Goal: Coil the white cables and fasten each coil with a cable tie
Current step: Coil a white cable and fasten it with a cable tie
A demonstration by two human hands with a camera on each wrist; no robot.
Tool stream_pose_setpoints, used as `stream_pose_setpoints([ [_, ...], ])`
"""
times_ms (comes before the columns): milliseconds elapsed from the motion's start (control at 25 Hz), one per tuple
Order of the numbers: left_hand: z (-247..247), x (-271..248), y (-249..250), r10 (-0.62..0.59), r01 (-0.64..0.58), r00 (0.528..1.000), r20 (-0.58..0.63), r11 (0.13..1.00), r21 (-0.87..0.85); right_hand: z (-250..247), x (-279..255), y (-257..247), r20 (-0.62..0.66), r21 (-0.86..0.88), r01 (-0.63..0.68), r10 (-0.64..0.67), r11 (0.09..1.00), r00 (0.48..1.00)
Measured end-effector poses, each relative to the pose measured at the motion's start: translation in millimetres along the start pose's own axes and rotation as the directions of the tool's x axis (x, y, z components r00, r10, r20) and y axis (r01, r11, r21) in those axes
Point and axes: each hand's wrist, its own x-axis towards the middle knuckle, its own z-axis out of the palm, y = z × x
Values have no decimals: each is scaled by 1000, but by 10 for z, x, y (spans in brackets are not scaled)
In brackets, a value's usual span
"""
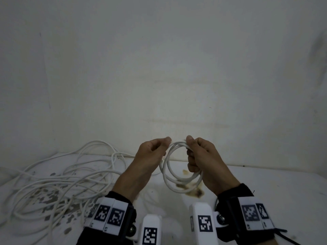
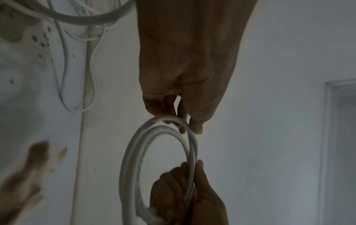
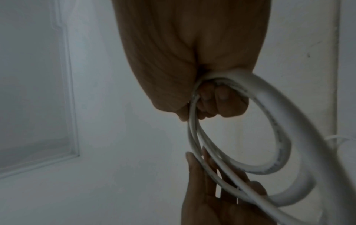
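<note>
with the right hand (image 1: 200,156) curled round the gathered coil (image 1: 178,167) held up above the table (image 1: 265,183) and the left hand (image 1: 154,149) pinching the cable at its top, feed each new loop evenly, matching the earlier turns, without loosening the right grip.

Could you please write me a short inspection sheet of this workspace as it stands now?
Surface: white table, stained and flaked.
Job's things: coil of white cable, held above the table; no cable tie seen.
Clutter: nothing seen.
Grippers: right hand grips the coil; left hand pinches a strand at its top.
Cables: loose white cable tangled at left.
Surroundings: pale wall behind; recessed panel in the right wrist view.
</note>
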Motion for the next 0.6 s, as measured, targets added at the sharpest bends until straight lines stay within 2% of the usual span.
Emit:
stream_pose_setpoints([
  [120,-110,-11,20,-117,122,984,137,992,-25,-27,-12,-21,24,-15,3,-3,1000,1000],
  [240,-174,-21,48,-216,258,945,245,953,-156,-1,-24,-28,68,-16,-4,5,1000,998],
  [320,-147,-3,49,-227,276,952,206,926,-256,33,-21,-23,58,-28,-15,17,999,998],
  [400,-79,8,45,-240,264,963,120,927,-267,54,-5,-5,12,-41,-30,30,999,999],
  [520,23,3,-3,-192,194,981,28,972,-137,68,-3,12,-41,-8,-54,53,999,998],
  [600,65,-33,-19,-185,191,979,84,979,-67,75,-17,-21,-36,37,-64,65,997,997],
])
